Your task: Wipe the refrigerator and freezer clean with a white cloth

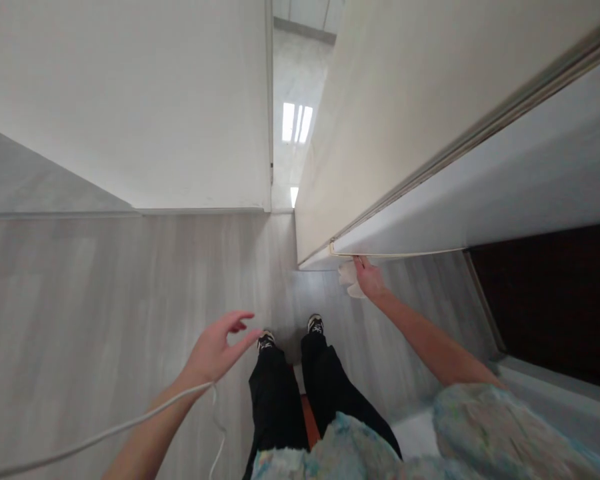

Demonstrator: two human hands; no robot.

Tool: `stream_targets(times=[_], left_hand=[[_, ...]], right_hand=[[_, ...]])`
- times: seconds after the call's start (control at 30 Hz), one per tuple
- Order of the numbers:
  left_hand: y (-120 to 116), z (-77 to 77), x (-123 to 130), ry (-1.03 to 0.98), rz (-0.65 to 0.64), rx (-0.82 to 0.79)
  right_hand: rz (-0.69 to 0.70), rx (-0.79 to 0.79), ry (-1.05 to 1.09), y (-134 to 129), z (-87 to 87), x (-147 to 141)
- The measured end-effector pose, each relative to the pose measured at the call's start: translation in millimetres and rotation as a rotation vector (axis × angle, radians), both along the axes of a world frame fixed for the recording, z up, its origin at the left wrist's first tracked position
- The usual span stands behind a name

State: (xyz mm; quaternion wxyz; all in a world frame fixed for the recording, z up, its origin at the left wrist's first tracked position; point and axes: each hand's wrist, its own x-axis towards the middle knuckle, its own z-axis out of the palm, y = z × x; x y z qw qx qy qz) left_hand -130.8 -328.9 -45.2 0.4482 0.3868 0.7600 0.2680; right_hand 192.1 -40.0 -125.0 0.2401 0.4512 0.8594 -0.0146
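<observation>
My left hand [221,347] hovers over the grey wood-look floor [130,280], its fingers curved and the thumb apart, with nothing between them. A white cable [145,417] crosses my left wrist. On the right, my right hand [370,277] is at the lower edge of a white panel [405,193], its fingers pressed round a thin pale strip [397,255] that runs along this edge. Just under that hand, a whitish soft-looking item [353,283] is partly visible; I cannot make out what it is.
A white wall [155,100] stands ahead on the left. A narrow opening [300,80] shows shiny floor beyond, beside a cream door-like panel [395,100]. A dark panel [555,300] is at the far right. My shoes [315,324] are on the floor below.
</observation>
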Motion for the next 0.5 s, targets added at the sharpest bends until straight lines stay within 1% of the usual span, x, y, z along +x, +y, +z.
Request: stream_targets(times=[0.07,0.13,0.23,0.3,0.37,0.43,0.5], left_hand=[[46.9,-48.6,9.6,0.033,-0.004,0.083],[87.4,-95.2,25.8,0.089,-0.020,0.187],[135.8,-159.5,56.8,0.136,-0.133,0.392],[160.7,-198.8,78.3,0.194,-0.204,0.504],[181.5,-235.5,98.6,0.259,-0.235,0.599],[199.5,-269.6,116.9,0.306,-0.219,0.687],[215.1,-299.5,132.4,0.322,-0.158,0.767]], right_hand=[[0.001,0.090,0.122,0.4,-21.9,12.0],[0.014,0.241,0.354,0.9,-43.8,20.3],[0.074,0.480,0.711,2.6,-69.0,23.6],[0.124,0.605,0.838,4.7,-78.2,20.6],[0.146,0.701,0.884,7.3,-82.7,15.8],[0.163,0.775,0.913,9.6,-84.2,11.7],[0.192,0.814,0.947,11.0,-84.0,9.8]])
